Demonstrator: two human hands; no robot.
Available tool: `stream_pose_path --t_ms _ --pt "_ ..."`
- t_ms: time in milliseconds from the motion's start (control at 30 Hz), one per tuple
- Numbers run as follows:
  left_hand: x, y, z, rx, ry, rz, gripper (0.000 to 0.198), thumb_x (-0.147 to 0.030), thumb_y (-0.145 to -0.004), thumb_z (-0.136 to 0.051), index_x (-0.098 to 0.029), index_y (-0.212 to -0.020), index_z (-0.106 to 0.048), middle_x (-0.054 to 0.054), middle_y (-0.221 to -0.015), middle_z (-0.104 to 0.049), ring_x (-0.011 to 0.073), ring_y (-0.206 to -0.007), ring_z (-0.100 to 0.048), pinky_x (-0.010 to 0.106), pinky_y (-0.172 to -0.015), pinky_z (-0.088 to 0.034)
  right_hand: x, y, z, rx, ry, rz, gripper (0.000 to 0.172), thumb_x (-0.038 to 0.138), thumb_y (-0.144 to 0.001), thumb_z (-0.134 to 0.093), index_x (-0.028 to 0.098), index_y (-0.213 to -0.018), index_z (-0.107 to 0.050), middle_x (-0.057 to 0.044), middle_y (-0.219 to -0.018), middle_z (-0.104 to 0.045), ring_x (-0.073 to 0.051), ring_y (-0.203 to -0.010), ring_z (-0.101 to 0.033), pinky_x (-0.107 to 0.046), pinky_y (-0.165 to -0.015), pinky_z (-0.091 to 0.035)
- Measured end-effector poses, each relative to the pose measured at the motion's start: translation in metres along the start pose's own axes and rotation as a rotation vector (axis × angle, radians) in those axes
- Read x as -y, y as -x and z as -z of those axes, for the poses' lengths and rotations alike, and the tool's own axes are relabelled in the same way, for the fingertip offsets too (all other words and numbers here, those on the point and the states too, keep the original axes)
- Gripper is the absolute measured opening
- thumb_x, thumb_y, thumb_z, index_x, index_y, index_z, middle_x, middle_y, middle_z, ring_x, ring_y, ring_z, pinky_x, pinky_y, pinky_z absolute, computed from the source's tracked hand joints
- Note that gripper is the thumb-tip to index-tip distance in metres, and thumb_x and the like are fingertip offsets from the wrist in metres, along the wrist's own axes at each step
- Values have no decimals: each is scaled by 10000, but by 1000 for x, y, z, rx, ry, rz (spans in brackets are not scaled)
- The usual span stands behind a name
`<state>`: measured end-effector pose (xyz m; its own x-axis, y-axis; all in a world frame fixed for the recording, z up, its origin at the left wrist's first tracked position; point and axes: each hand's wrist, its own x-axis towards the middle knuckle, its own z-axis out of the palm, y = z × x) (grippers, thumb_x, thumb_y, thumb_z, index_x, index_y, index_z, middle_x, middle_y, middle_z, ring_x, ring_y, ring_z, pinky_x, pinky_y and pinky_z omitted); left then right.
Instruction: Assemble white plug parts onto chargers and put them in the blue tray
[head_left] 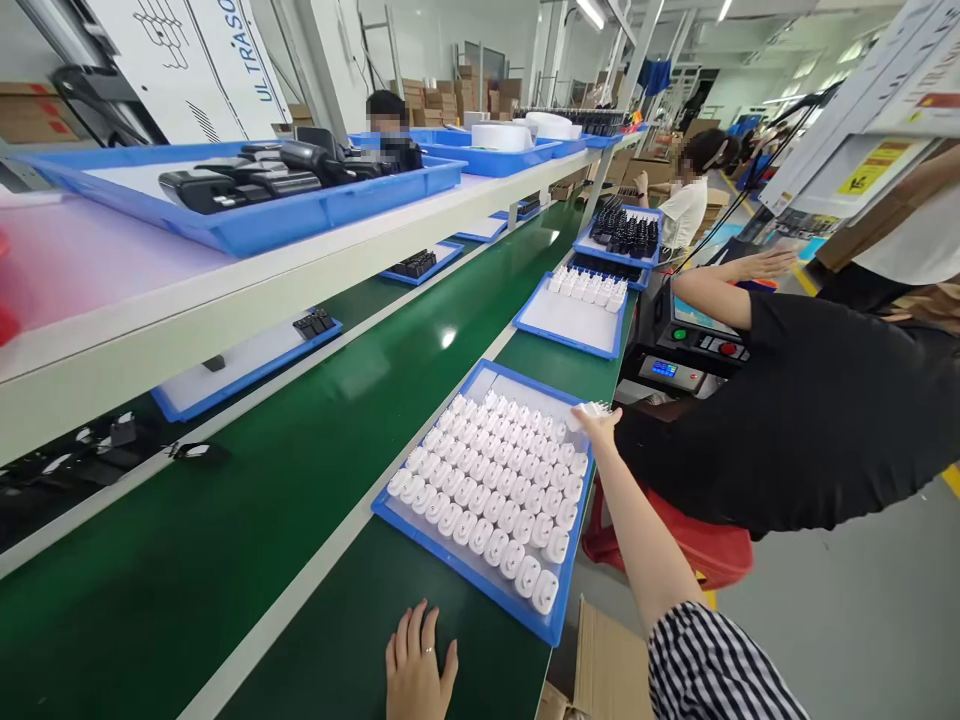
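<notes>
A blue tray (420, 535) lies on the green conveyor belt (225, 560), filled with several rows of white plug adapters (491, 490). My right hand (598, 424) reaches out to the tray's far right corner and is closed on white plug adapters (592, 409). My left hand (417, 667) rests flat on the belt just in front of the tray's near edge, fingers stretched out and holding nothing.
A person in a black shirt (810, 410) leans over a machine with a control panel (679, 362) right of the tray. More blue trays (574, 325) lie farther along the belt. A white shelf (247, 290) above carries a blue tray of black parts (255, 175). A red stool (697, 545) stands below.
</notes>
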<state>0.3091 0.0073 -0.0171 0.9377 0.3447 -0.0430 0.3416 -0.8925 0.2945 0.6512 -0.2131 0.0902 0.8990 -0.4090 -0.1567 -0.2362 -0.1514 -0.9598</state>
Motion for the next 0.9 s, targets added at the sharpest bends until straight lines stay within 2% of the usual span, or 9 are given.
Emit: stream_pose_path --t_ms 67,133,233,400,600,733,800,900 --pt "4 -1 -6 12 -3 14 376 -398 -706 -368 -200 -981 -530 63 -1103 -472 270 -1045 -362 430 -828 -324 -2 -5 -10 5 79 19 1045 355 -425 -654 178 -1215 6 -191 -1232 -156 -307 -1107 -237 -470 -875 -232" --pt "8 0 -12 16 -1 17 379 -408 -698 -379 -207 -981 -532 61 -1104 -471 275 -1043 -363 433 -821 -330 -3 -9 -15 56 191 65 1062 365 -446 -648 148 -1226 39 -199 -1245 -102 -308 -1124 -193 -447 -889 -219" --pt "8 2 -15 6 -4 19 366 -403 -697 -386 -215 -972 -536 57 -1108 -468 277 -1042 -363 434 -815 -333 -8 -12 -16 143 351 189 1026 359 -498 -626 76 -1224 41 -216 -1222 -130 -302 -1132 -167 -400 -902 -207" --pt "5 4 -14 -39 -27 13 351 -378 -717 -360 -210 -973 -531 56 -1117 -463 265 -1051 -359 430 -830 -318 -18 -14 -13 155 443 300 1015 358 -506 -629 51 -1214 32 -198 -1225 -153 -278 -1152 -108 -377 -932 -141" --pt "3 3 -8 -47 -19 -27 354 -395 -709 -374 -207 -961 -536 65 -1096 -479 270 -1043 -368 427 -819 -322 -13 -20 -2 162 404 255 861 412 -558 -581 69 -1204 -125 -177 -1240 -186 -259 -1153 -151 -388 -937 -151" --pt "-1 3 -1 -84 -42 -45 350 -375 -722 -366 -189 -968 -531 70 -1092 -480 261 -1037 -372 415 -824 -316 -6 -24 8 148 397 256 858 456 -563 -564 60 -1204 -153 -176 -1235 -200 -252 -1144 -192 -373 -926 -199" --pt "-2 3 0 -113 -58 -75 359 -395 -724 -365 -186 -964 -532 69 -1075 -493 258 -1017 -390 410 -804 -330 2 -24 12 165 498 317 781 459 -596 -541 72 -1191 -214 -167 -1227 -229 -243 -1142 -202 -353 -923 -214" --pt "0 3 0 -166 -84 -129 370 -427 -722 -370 -187 -949 -538 66 -1053 -508 254 -985 -414 399 -767 -351 22 -21 12 237 843 427 602 463 -662 -487 132 -1142 -339 -141 -1237 -236 -241 -1150 -179 -356 -917 -221"
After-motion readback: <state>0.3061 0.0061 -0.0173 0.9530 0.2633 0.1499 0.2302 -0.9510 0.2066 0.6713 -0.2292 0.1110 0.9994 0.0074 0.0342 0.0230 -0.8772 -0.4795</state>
